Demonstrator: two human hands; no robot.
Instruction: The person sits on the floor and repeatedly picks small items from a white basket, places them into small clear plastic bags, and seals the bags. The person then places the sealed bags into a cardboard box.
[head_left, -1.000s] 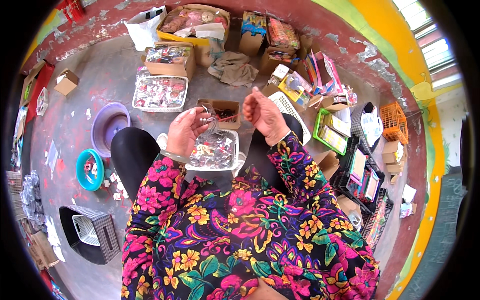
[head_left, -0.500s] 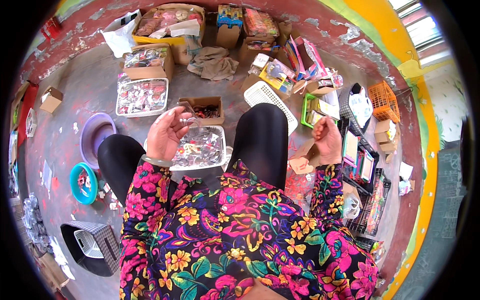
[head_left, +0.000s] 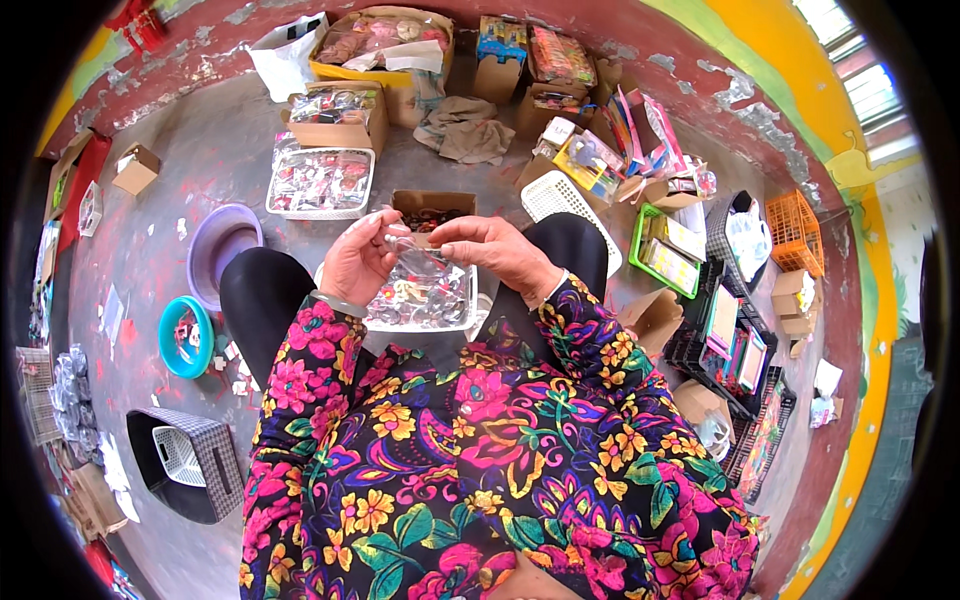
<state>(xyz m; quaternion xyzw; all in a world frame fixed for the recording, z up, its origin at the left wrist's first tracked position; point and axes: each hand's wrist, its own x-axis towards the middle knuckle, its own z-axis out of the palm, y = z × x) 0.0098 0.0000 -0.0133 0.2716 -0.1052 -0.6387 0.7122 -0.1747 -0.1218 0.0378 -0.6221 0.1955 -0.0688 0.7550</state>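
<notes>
My left hand (head_left: 362, 258) is raised over my lap, its thumb and fingertips closed on a small clear plastic bag (head_left: 400, 240). From the right my right hand (head_left: 508, 256) reaches in, fingers bent together and tips close to the bag; whatever they pinch is too small to make out. Below both hands, between my knees, a white plastic basket (head_left: 474, 300) holds many small clear packets with dark, red and pale bits inside. Just beyond my hands stands an open cardboard box (head_left: 434, 200) with dark and reddish small items.
On the left are a purple basin (head_left: 205, 262), a teal basin (head_left: 176, 340) and a checked bin (head_left: 205, 470). A white basket of packets (head_left: 318, 212) lies ahead. To the right are a white perforated basket (head_left: 560, 196), a green basket (head_left: 648, 262) and black crates (head_left: 700, 365).
My right hand has come leftward from beside the right knee to the plastic bag at my left hand. The view has shifted slightly, so the room appears further right.
</notes>
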